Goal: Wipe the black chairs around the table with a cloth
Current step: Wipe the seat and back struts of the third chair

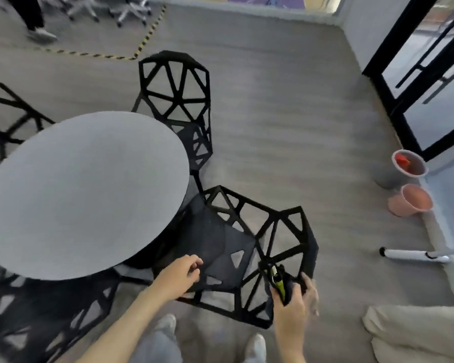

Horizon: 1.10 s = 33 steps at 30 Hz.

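While the right hand point(292, 292) gripped a dark cloth point(279, 280) against the nearest chair point(247, 247), wiping its back, our left hand point(181, 273) hovered empty, loosely curled; seat likely next.

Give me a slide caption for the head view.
Right hand grips dark cloth on black lattice chair; left hand hovers beside round grey table.

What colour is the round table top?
Plain light grey table top, seen in the head view.
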Available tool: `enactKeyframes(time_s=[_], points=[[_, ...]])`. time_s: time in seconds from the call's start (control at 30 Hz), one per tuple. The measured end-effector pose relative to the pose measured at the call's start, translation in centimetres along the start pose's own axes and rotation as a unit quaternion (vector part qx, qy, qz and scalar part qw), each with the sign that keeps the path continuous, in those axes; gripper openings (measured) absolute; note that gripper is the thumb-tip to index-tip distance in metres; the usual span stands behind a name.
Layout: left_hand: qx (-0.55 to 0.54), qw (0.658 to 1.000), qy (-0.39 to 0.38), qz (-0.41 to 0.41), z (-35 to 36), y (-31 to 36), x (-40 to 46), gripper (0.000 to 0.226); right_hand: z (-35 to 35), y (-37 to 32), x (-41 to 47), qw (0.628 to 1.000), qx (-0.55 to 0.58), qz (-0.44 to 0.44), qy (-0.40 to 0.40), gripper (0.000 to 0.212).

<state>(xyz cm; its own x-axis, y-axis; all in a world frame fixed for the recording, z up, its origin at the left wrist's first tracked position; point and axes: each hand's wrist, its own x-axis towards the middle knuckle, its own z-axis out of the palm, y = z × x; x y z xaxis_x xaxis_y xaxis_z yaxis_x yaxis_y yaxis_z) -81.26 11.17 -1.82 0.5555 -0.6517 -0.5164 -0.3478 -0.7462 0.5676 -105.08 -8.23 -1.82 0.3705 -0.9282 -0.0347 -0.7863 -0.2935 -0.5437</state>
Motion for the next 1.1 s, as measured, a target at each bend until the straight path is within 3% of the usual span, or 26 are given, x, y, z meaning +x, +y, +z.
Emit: enactKeyframes(time_s=[0.13,0.27,0.37,0.47,0.67,0.83,0.97,1.1], points=[[-0.050,0.995,0.011,-0.085,3.8,-1.9,2.1,0.021,2.9,0.6,-0.2,0.997,-0.046,-0.055,-0.020,0.030],[-0.117,0.982,0.034,-0.142,6.4,-2.9,3.9,0.063,4.4,1.6,0.0,0.993,-0.079,-0.081,-0.019,0.041],[-0.072,0.983,0.022,-0.168,8.3,-5.5,5.6,0.071,5.0,3.4,-0.1,0.985,-0.090,-0.146,0.021,0.046],[0.068,0.987,-0.018,-0.144,9.9,-9.3,7.3,0.071,5.3,4.5,0.1,0.971,-0.105,-0.207,0.060,0.024],[0.195,0.972,-0.085,-0.098,12.5,-14.9,8.9,0.057,5.2,5.8,2.9,0.959,-0.085,-0.238,0.129,0.029],[0.170,0.984,-0.044,-0.040,16.1,-17.2,6.9,0.063,4.5,6.4,5.8,0.955,-0.111,-0.245,0.128,0.020],[0.178,0.983,-0.028,0.026,16.7,-18.7,6.9,0.070,3.7,5.9,6.3,0.926,-0.190,-0.299,0.131,0.024],[0.128,0.990,-0.051,-0.001,17.6,-19.8,7.3,0.085,3.4,5.3,5.8,0.910,-0.224,-0.331,0.114,0.024]])
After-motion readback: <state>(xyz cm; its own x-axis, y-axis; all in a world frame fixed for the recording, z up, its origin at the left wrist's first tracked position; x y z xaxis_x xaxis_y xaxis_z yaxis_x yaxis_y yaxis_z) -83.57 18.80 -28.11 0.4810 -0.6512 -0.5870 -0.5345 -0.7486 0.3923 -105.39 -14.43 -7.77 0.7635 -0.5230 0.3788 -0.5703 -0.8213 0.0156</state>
